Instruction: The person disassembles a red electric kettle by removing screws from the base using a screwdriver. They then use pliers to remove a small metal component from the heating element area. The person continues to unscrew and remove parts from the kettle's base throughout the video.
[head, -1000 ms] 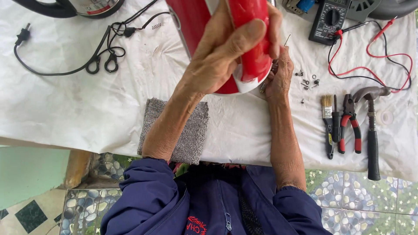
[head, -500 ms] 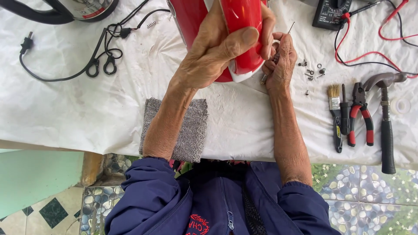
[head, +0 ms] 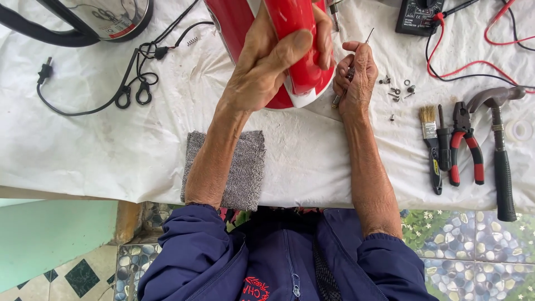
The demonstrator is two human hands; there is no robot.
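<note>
My left hand [head: 273, 61] grips the handle of a red and white electric kettle [head: 295, 56] that lies on its side on the white cloth. Just right of the kettle, my right hand [head: 354, 75] is closed around a thin screwdriver [head: 368, 36], whose metal tip sticks up past the fingers. The screwdriver's handle end shows below the palm, near the kettle's white rim.
Small screws and washers [head: 398, 92] lie right of my right hand. Further right are a paintbrush [head: 429, 131], red-handled pliers [head: 465, 145], a hammer [head: 499, 145] and a multimeter [head: 421, 17] with red leads. A grey towel [head: 245, 167], a black cord [head: 128, 83] and a steel kettle body [head: 106, 19] sit left.
The view has shifted slightly. My right hand has drawn a little away from the kettle's rim with the screwdriver; my left hand keeps its grip on the handle.
</note>
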